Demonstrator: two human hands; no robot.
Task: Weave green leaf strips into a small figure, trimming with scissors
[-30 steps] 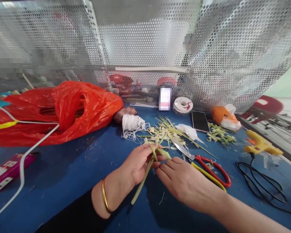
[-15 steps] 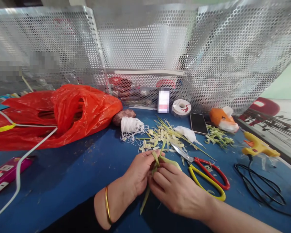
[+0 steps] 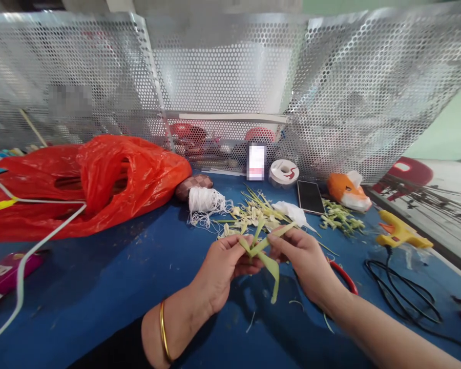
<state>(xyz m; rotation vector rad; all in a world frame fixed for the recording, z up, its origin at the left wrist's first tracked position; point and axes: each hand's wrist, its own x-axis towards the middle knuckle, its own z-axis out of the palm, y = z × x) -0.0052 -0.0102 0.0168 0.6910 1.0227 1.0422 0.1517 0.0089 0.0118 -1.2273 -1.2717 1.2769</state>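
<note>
Between my hands are pale green leaf strips (image 3: pixel 269 266) crossed and folded over one another, with loose ends sticking up and one end hanging down. My left hand (image 3: pixel 225 264), with a gold bangle at the wrist, pinches the crossing of the strips. One strip end runs up to the right, pinched between the thumb and fingers of my right hand (image 3: pixel 301 253). Beyond my fingers lies a pile of strip scraps (image 3: pixel 259 210). Scissors (image 3: pixel 343 274) lie mostly hidden under my right hand and forearm; part of a red handle shows.
On the blue table (image 3: pixel 138 287) are a red plastic bag (image 3: pixel 146 169), white string (image 3: pixel 205 202), a ribbon spool (image 3: pixel 284 173), a dark phone (image 3: pixel 310 197), a tissue pack (image 3: pixel 349 190), small green knotted pieces (image 3: pixel 341 218), a yellow glue gun (image 3: pixel 401 230) and a purple power strip (image 3: pixel 11 274). Perforated metal panels (image 3: pixel 223 66) stand behind.
My right hand has moved up and right, away from my left hand, drawing a strip end outward. The hanging end now points down on the right. The view has shifted slightly.
</note>
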